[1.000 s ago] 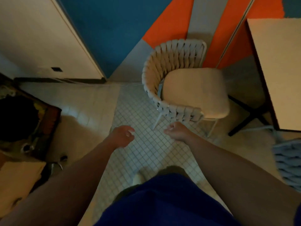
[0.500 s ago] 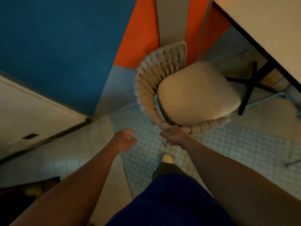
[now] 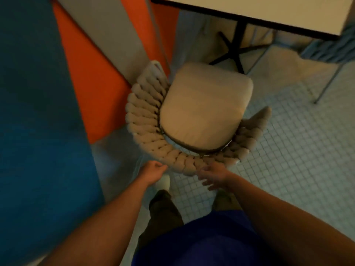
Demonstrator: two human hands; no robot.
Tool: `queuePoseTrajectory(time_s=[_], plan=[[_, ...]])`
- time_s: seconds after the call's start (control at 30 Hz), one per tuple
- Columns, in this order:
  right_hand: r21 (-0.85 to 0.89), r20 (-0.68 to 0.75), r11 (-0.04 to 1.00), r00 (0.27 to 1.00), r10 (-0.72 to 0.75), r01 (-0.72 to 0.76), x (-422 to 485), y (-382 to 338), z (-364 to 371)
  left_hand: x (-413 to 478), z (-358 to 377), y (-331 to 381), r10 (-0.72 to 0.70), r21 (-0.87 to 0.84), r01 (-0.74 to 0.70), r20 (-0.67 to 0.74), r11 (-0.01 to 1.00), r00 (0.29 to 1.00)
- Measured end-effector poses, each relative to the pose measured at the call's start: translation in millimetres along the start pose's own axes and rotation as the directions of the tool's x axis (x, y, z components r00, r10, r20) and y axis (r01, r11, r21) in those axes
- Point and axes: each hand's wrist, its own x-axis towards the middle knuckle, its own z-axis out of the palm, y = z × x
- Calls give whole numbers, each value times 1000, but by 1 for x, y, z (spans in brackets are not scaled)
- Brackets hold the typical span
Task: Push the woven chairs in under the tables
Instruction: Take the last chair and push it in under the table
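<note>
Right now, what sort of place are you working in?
Likely a café or canteen dining area: a pedestal table, a beige woven chair facing it, a blue-grey woven chair at its right, and a small-tiled floor.

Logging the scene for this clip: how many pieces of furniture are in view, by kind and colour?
Beige woven chair: 1
Blue woven chair, partly in view at the right edge: 1
Table: 1
Total: 3
</note>
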Motion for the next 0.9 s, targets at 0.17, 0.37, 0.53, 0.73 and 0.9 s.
queuePoseTrajectory(time_s=[0.17,0.37,0.53,0.73,0.9], plan=[[406,-39,909,992,118,-92,29,9,77,52,-35,-21,-110,-102,143,281,984,953],[925,-84,380,982,167,15,74,-12,153,97,-56,-47,-197,-429,355,371,831,907],[968,-234,-37,946,225,249,109,-27,164,131,-61,-58,-86,-732,354,377,582,922],[909,-246,-281,940,238,309,118,-26,151,146,-57,-41,10,-794,324,384,514,923],[906,-228,-300,941,249,299,114,-29,141,155,-58,-41,-18,-786,303,349,538,937]])
